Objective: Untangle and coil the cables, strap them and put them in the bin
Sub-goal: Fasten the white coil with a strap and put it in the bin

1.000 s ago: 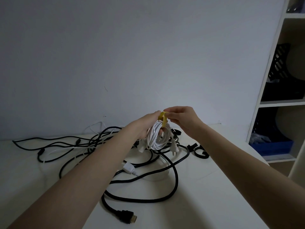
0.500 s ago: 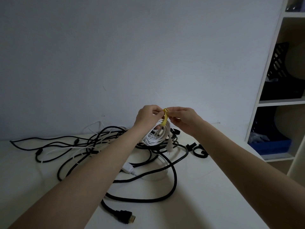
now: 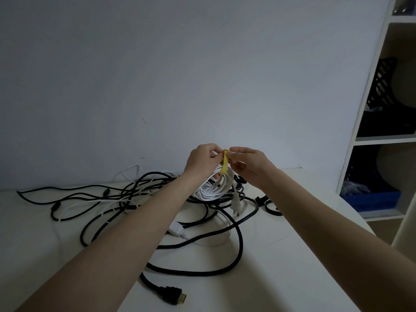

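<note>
White cable coil [image 3: 215,186], yellow strap [image 3: 224,164]

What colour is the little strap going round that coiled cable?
Yellow. The strap wraps the white coiled cable; the head view shows it clearly.

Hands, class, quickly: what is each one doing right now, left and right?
Left hand: closed, holding the white cable coil and pinching the yellow strap.
Right hand: closed, pinching the yellow strap at its top.
</note>
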Demonstrator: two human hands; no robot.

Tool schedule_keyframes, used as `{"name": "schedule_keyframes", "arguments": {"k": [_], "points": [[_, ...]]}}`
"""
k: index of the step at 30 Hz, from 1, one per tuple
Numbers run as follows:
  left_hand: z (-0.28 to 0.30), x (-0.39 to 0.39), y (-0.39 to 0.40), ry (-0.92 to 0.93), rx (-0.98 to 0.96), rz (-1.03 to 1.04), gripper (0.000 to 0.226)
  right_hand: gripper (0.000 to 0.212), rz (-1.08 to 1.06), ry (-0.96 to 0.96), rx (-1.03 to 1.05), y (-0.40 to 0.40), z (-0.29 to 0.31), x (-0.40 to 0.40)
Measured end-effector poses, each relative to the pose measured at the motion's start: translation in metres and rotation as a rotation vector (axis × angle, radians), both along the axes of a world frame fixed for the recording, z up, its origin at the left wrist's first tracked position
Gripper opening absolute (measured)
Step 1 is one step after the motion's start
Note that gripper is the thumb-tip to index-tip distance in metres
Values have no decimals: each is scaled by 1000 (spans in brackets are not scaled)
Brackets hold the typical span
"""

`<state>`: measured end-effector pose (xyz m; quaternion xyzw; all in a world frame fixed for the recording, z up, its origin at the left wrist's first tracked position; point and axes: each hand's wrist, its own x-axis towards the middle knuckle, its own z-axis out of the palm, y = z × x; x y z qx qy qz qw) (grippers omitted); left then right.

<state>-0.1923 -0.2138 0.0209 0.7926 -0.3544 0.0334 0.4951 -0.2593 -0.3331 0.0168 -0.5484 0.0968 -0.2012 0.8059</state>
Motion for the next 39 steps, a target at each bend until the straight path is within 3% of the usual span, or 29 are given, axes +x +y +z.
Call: {"name": "schedule_keyframes", "arguments": {"k": [12, 17, 27, 35, 39], "points": [[-2, 2, -3, -119, 71, -67, 13, 4, 50, 184, -1, -7, 1, -3], [-2, 3, -4, -91, 69, -99, 11, 17, 103, 172, -57, -7, 2, -4], [-5, 6, -3, -147, 103, -141, 17, 4, -36, 187, -65, -5, 4, -4], [-1, 8, 5, 62, 50, -181, 17, 4, 12, 95, -166, -3, 2, -5], [0, 7, 8, 133, 0, -177, 12, 17, 84, 93, -120, -7, 7, -5]]}}
